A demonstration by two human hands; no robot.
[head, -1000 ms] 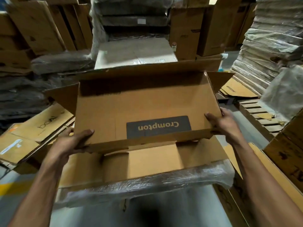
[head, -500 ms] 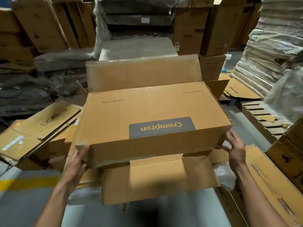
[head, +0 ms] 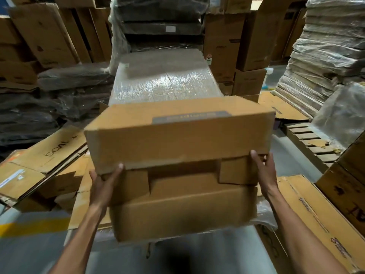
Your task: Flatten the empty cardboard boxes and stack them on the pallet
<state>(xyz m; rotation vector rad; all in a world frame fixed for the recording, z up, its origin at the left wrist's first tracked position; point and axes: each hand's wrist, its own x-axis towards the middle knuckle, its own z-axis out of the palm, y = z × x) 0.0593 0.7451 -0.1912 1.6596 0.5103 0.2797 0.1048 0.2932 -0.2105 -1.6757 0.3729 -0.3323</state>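
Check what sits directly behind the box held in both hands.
A film-wrapped bundle stands behind the box, with darker wrapped stacks farther back. The bundle's near end and base are covered by the box.

Box (head: 177, 139) tipped further away, label face now on top; left hand (head: 102, 181), right hand (head: 264, 173) moved under near bottom edge.

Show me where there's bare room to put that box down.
Free: the wrapped stack behind the box, the pallet slats at right, the grey floor nearest the camera. Crowded: flat cartons at left and lower right.
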